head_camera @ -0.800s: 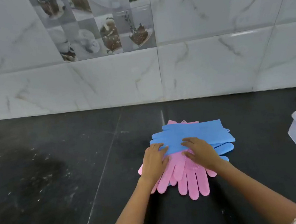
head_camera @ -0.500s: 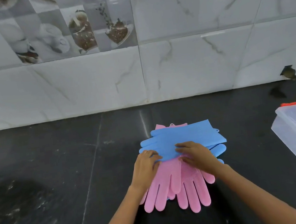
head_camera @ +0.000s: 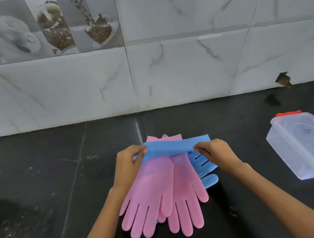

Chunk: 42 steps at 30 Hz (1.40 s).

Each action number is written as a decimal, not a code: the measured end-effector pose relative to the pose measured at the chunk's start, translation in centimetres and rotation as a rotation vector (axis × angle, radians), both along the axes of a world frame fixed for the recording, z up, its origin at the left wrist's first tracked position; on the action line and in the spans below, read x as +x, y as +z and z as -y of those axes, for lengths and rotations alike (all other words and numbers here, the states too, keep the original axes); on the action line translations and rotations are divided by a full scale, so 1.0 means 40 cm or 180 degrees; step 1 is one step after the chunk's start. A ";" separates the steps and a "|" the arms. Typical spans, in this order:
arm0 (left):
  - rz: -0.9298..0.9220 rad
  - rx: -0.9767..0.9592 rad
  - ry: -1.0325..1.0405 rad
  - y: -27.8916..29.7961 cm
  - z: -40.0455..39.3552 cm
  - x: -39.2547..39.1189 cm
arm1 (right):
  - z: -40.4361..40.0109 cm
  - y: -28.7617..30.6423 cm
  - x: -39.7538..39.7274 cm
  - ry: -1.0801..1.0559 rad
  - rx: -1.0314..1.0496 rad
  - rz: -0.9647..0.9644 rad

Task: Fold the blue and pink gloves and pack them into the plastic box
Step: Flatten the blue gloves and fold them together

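Two pink gloves lie flat on the black counter, fingers pointing toward me. A blue glove stretches sideways across their cuff end, lifted off the pile. My left hand pinches its left end and my right hand pinches its right part. A second blue glove lies under the pink ones, showing at their right side. The clear plastic box with red-orange clips stands apart at the right, its lid on.
A marble-tiled wall rises behind the counter, with a small dark hole low at the right. A dusty patch marks the counter at the left.
Both hands went from pressing flat on the glove pile to pinching and lifting the blue glove's near edge away from me, uncovering the pink gloves. The camera view shifted right, showing more of the box.
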<state>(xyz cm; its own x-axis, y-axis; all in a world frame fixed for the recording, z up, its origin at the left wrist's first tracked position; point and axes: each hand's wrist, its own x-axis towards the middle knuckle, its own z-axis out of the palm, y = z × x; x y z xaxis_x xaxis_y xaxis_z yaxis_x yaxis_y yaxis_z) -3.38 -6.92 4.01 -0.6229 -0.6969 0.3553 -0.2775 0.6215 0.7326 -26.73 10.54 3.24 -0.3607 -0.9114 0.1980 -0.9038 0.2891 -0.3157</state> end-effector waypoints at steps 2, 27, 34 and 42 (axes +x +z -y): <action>-0.0012 0.0121 -0.0156 0.069 0.015 -0.030 | -0.020 0.052 -0.020 0.0088 -0.0143 0.0195; 0.1932 -0.0748 -0.0437 -0.198 -0.363 -0.347 | -0.223 -0.140 -0.052 -0.0606 0.0563 0.0270; 0.2031 -0.0571 -0.0178 -0.226 -0.362 -0.337 | -0.201 -0.219 -0.073 -0.0929 0.0589 0.0059; 0.2123 -0.0669 -0.0192 -0.232 -0.358 -0.335 | -0.253 -0.232 -0.067 -0.1530 0.0457 -0.0008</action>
